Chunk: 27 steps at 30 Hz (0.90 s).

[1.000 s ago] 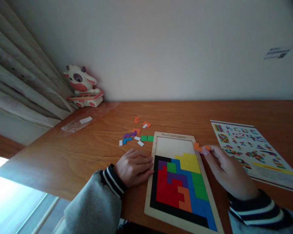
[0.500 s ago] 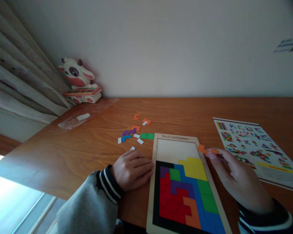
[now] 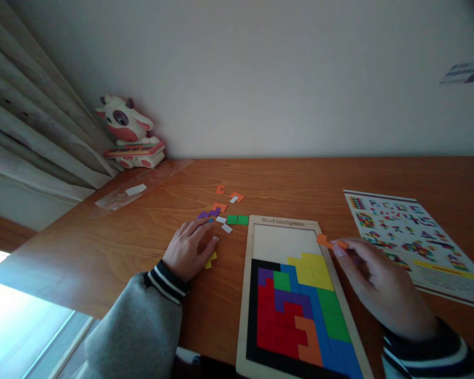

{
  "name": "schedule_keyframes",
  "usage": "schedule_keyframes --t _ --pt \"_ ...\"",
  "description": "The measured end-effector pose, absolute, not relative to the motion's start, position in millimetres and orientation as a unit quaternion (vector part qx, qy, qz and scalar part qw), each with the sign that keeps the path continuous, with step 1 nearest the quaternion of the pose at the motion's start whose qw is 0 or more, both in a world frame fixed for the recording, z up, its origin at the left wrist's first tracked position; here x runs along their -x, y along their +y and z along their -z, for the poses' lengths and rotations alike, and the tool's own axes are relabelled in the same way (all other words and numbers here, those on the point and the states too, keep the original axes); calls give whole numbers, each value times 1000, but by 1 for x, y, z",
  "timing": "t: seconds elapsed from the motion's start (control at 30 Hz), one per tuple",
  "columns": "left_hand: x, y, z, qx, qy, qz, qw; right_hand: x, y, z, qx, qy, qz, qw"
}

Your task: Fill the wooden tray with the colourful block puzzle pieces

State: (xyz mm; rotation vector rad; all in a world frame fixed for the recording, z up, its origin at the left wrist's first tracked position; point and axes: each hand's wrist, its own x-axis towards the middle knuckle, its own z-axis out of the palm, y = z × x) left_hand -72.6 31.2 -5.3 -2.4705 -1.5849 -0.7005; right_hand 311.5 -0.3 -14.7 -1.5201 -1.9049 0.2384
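Observation:
My right hand (image 3: 383, 289) pinches an orange puzzle piece (image 3: 324, 241) between thumb and fingers, at the right edge of the wooden puzzle board (image 3: 285, 220). Black, red, blue, green, purple, yellow and orange pieces fill the board's nearer part; its far end is bare. My left hand (image 3: 189, 250) is over the loose pieces left of the board, its thumb and fingers apart. Its fingertips reach a mostly hidden blue piece (image 3: 211, 220) beside the purple pieces (image 3: 214, 212). A yellow piece (image 3: 210, 259) shows below its thumb.
Loose orange pieces (image 3: 220, 207), white pieces (image 3: 226, 228) and green pieces (image 3: 237, 220) lie beyond my left hand. A printed pattern sheet (image 3: 411, 237) rests at right. At the back left are clear plastic wrap (image 3: 114, 202) and a cow toy with a keyboard (image 3: 132, 134).
My left hand has left the board's edge and moved left and away from me, onto the loose pieces. A yellow piece has come into view. My right hand still holds the orange piece.

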Motion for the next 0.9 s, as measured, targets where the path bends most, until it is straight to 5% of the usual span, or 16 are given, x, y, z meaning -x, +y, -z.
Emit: schedule_keyframes --t 0.47,0.9 --pt "85 42 8 785 -580 211 53 -311 4 11 586 -732 -93 335" --pt "69 67 1 790 -575 211 25 -316 42 -56 581 -752 -54 308"
